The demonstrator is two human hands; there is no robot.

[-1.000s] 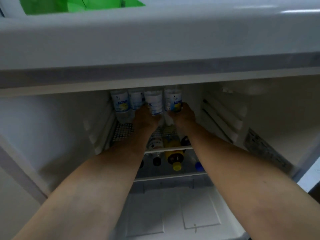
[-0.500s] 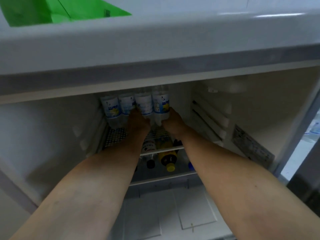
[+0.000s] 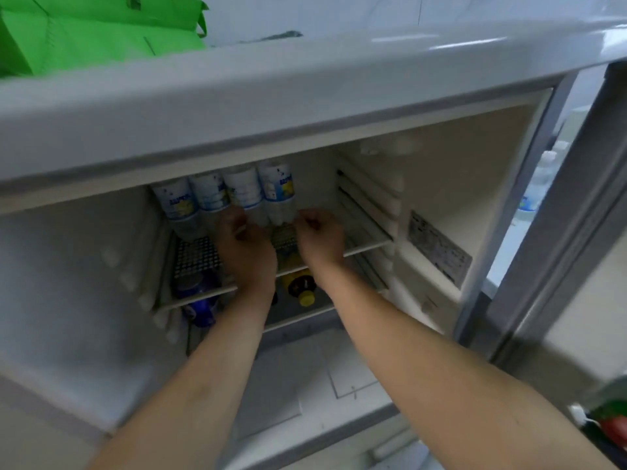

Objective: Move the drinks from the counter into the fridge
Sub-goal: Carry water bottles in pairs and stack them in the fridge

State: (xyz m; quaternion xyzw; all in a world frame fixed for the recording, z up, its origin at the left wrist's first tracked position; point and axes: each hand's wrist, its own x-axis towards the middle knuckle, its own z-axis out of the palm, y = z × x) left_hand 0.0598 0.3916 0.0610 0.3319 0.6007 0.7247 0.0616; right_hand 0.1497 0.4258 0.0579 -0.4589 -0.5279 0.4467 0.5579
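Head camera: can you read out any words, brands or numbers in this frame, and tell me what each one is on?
Nothing reads clearly.
Four water bottles on the upper shelf: blue and yellow labels with blue lettering, too blurred to read.
Sticker on the fridge's right inner wall: fine print, too small.
Blue can under the shelf: markings blurred.
Bottle past the door: label too blurred.

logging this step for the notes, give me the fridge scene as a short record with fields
place: open fridge, seen from above
top shelf: wire shelf with four water bottles upright in a row at the back
lower shelf: yellow-capped bottle and blue bottle lying down
left hand: at the base of the middle bottles, fingers curled; grip unclear
right hand: by the rightmost bottle's base, fingers curled; grip unclear
on top of fridge: green bag
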